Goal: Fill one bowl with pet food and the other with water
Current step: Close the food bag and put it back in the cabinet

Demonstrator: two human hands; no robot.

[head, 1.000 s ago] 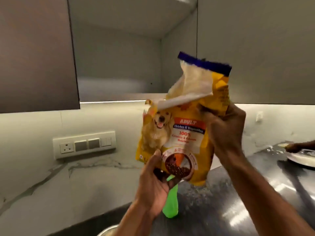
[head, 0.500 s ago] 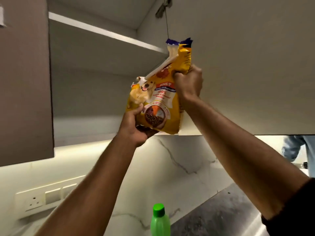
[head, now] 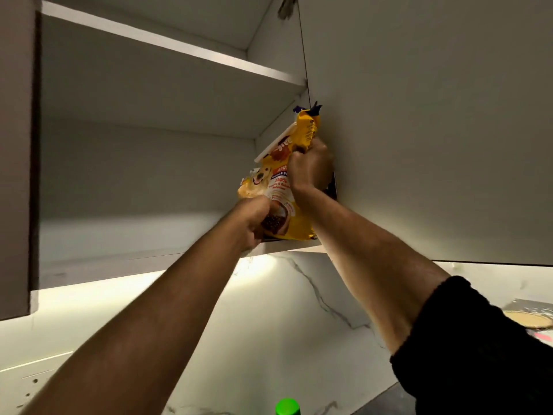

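Observation:
A yellow pet food bag [head: 276, 187] with a dog picture and a folded blue top stands upright at the right end of the lower shelf [head: 143, 235] of an open wall cabinet. My left hand [head: 254, 223] grips the bag's bottom edge from below. My right hand [head: 309, 166] is closed around the bag's upper right side, just under the fold. Both arms reach up and forward. No bowls are in view.
The cabinet's upper shelf [head: 185, 52] is bare. An open cabinet door [head: 434, 130] hangs right of the bag. A green bottle cap [head: 287, 406] shows at the bottom edge. Marble backsplash [head: 284, 324] runs below, with a wall socket [head: 30, 381] at the left and a round mat [head: 528, 321] at the right.
Both hands have lifted the bag from counter height up into the cabinet and further right, onto the lower shelf. The view has tilted upward.

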